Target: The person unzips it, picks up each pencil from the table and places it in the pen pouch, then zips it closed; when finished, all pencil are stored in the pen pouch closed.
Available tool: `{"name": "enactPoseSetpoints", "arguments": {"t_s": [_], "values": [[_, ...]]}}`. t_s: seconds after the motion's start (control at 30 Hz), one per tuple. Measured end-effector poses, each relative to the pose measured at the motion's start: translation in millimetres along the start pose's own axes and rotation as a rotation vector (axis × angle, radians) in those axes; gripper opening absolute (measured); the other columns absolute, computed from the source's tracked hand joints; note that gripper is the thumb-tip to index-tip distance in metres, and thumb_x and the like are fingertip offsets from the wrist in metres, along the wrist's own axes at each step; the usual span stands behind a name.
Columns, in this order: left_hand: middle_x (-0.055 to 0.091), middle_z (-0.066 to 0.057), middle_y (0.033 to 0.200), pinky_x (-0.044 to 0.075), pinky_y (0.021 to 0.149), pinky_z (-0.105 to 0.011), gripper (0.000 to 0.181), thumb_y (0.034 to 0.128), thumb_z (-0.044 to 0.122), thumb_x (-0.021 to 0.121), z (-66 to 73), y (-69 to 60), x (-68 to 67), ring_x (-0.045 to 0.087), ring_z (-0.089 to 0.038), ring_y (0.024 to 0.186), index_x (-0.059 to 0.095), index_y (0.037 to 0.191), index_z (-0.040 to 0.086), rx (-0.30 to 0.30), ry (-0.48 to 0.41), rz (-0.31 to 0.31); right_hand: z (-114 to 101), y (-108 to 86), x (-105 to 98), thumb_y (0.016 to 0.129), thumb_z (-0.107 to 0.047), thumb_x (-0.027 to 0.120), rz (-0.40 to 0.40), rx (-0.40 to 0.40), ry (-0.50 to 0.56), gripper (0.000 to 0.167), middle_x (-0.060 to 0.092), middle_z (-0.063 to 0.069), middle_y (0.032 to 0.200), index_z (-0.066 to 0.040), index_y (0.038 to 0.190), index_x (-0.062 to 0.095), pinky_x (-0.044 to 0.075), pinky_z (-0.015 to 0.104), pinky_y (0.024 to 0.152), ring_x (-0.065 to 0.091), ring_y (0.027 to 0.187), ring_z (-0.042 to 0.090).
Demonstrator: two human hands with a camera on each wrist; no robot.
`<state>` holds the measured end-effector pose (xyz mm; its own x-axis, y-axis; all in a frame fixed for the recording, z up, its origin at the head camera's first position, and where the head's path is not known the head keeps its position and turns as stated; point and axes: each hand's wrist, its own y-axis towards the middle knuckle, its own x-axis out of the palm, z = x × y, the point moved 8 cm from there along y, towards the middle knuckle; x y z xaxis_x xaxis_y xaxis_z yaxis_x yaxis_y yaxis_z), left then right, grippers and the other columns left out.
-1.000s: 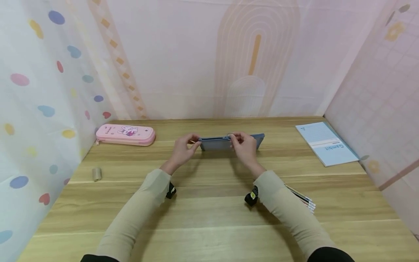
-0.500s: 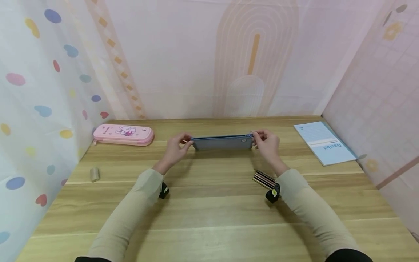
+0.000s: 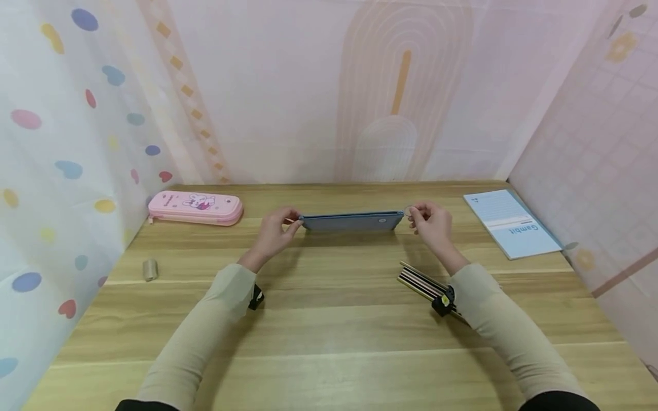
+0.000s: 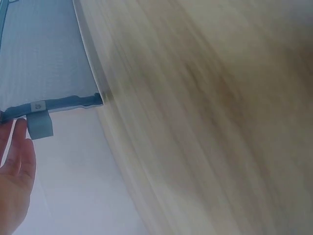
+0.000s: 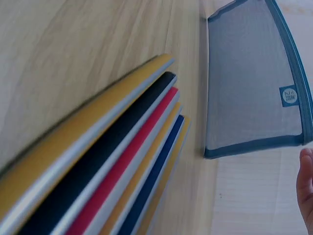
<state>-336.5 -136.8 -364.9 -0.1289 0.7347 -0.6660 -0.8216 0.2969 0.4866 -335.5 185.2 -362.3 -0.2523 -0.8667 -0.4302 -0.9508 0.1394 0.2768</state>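
A blue-grey mesh pouch [image 3: 352,222] with a zipper along its top stands on its long edge on the table. My left hand [image 3: 275,234] pinches its left top corner; in the left wrist view, the fingers of the left hand [image 4: 15,171] hold that corner beside a small fabric tab [image 4: 39,125]. My right hand [image 3: 432,228] is at the right end, thumb and forefinger pinching the zipper's ring [image 3: 409,211]. The right wrist view shows the pouch's side [image 5: 254,78] with a label, and part of the right hand [image 5: 306,186] at its top corner.
Several striped pencils [image 3: 418,281] lie beneath my right wrist. A pink pencil case [image 3: 195,208] is at the back left, a small beige cylinder [image 3: 150,270] at the left, and a blue and white notebook [image 3: 513,224] at the back right. Patterned cloth [image 3: 288,91] stands behind the table.
My right hand has moved right with the zipper ring, from the pouch's middle to just past its right end. The left hand has shifted slightly left, still pinching the corner.
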Motion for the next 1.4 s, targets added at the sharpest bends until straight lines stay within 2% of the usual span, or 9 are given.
{"name": "enactPoseSetpoints", "arguments": {"t_s": [0.23, 0.47, 0.53, 0.73, 0.83, 1.07, 1.13, 1.23, 1.4], "values": [[0.061, -0.014, 0.091, 0.05, 0.077, -0.038, 0.013, 0.086, 0.009, 0.056, 1.5, 3.6, 3.7, 0.06, -0.025, 0.086, 0.059, 0.095, 0.001, -0.03, -0.043, -0.019, 11.3, 1.6, -5.0, 0.088, -0.016, 0.054, -0.019, 0.054, 0.076, 0.022, 0.063, 0.018, 0.078, 0.005, 0.094, 0.059, 0.051, 0.023, 0.05, 0.058, 0.053, 0.003], [0.062, -0.014, 0.089, 0.051, 0.075, -0.037, 0.013, 0.0843, 0.008, 0.059, 2.6, 5.3, 6.2, 0.061, -0.024, 0.083, 0.06, 0.094, -0.001, 0.003, -0.065, -0.031, 49.0, 16.1, 4.0, 0.087, -0.025, 0.056, -0.064, 0.09, 0.282, 0.023, 0.067, 0.002, 0.078, -0.003, 0.092, 0.058, 0.053, 0.021, 0.059, 0.065, 0.064, 0.005], [0.062, -0.014, 0.09, 0.051, 0.076, -0.037, 0.012, 0.085, 0.009, 0.058, 2.0, 5.5, 6.8, 0.061, -0.024, 0.085, 0.059, 0.094, 0.0, 0.0, -0.07, -0.035, 63.6, 22.7, 9.6, 0.086, -0.027, 0.057, -0.064, 0.116, 0.337, 0.023, 0.068, 0.002, 0.079, -0.005, 0.093, 0.057, 0.053, 0.022, 0.061, 0.066, 0.067, 0.008], [0.062, -0.016, 0.09, 0.051, 0.076, -0.037, 0.011, 0.0843, 0.005, 0.058, 0.9, 5.1, 6.2, 0.061, -0.026, 0.086, 0.059, 0.093, 0.0, 0.002, -0.093, -0.018, 72.1, 26.5, 21.0, 0.085, -0.021, 0.059, -0.065, 0.15, 0.496, 0.019, 0.07, 0.006, 0.077, -0.004, 0.093, 0.055, 0.053, 0.025, 0.06, 0.068, 0.066, 0.014], [0.062, -0.016, 0.09, 0.052, 0.075, -0.036, 0.011, 0.084, 0.005, 0.058, 1.4, 4.5, 6.0, 0.061, -0.026, 0.086, 0.059, 0.093, -0.001, 0.007, -0.085, -0.017, 72.1, 26.0, 21.3, 0.085, -0.024, 0.059, -0.048, 0.181, 0.471, 0.019, 0.069, 0.001, 0.074, -0.007, 0.092, 0.054, 0.053, 0.023, 0.059, 0.067, 0.064, 0.011], [0.062, -0.015, 0.091, 0.051, 0.076, -0.037, 0.011, 0.0844, 0.006, 0.058, 1.1, 3.2, 8.4, 0.061, -0.025, 0.086, 0.058, 0.093, 0.0, -0.005, -0.096, -0.033, 30.2, 4.5, 9.4, 0.088, -0.013, 0.054, -0.043, 0.179, 0.433, 0.011, 0.064, -0.003, 0.065, -0.002, 0.089, 0.053, 0.052, 0.023, 0.054, 0.064, 0.056, 0.007], [0.062, -0.014, 0.091, 0.051, 0.076, -0.037, 0.011, 0.0845, 0.006, 0.058, 0.8, 3.1, 9.2, 0.061, -0.025, 0.087, 0.058, 0.093, 0.001, -0.009, -0.093, -0.036, 32.1, 3.7, 8.3, 0.088, -0.015, 0.054, -0.045, 0.179, 0.445, 0.012, 0.064, -0.003, 0.065, -0.003, 0.089, 0.053, 0.052, 0.022, 0.053, 0.063, 0.055, 0.007], [0.061, -0.014, 0.091, 0.051, 0.076, -0.037, 0.01, 0.0843, 0.007, 0.058, 1.3, 3.6, 9.9, 0.061, -0.025, 0.087, 0.058, 0.093, 0.001, -0.007, -0.092, -0.037, 57.2, 13.3, 8.7, 0.086, -0.02, 0.057, -0.044, 0.177, 0.499, 0.015, 0.066, -0.002, 0.067, -0.007, 0.091, 0.055, 0.052, 0.023, 0.051, 0.064, 0.056, 0.009], [0.061, -0.014, 0.09, 0.052, 0.076, -0.037, 0.011, 0.0846, 0.007, 0.058, 3.5, 3.8, 10.7, 0.061, -0.025, 0.086, 0.058, 0.094, 0.001, 0.014, -0.078, -0.034, 69.1, 14.9, 0.8, 0.085, -0.025, 0.058, 0.015, 0.231, 0.423, 0.018, 0.064, -0.006, 0.065, -0.008, 0.091, 0.055, 0.052, 0.024, 0.052, 0.064, 0.055, 0.007]]}}
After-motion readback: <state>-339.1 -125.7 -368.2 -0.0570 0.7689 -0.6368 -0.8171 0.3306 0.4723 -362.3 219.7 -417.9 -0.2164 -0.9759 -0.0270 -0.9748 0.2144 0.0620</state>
